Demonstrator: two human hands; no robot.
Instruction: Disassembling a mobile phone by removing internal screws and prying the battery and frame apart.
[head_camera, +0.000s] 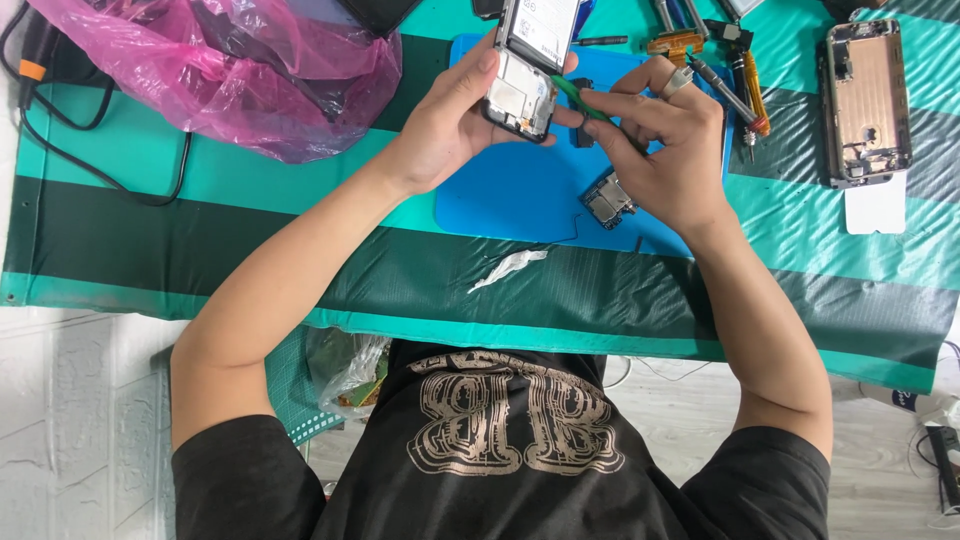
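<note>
Two hands: we grip both items.
Left hand (452, 118): clasps opened phone (528, 62), long axis upright.
Right hand (668, 150): pinches green pry tool (578, 98), tip touching phone's lower edge.

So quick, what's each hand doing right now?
Left hand: closed around the opened phone.
Right hand: pinching a green pry tool against the phone.

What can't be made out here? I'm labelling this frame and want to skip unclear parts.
Head view:
- Phone: top cut off by the frame edge; left hand covers its side.
- Green tool: tip and handle hidden by right hand.
- Circuit board: partly under the right hand, parts too small.
- Pink bag: contents blurred.
</note>
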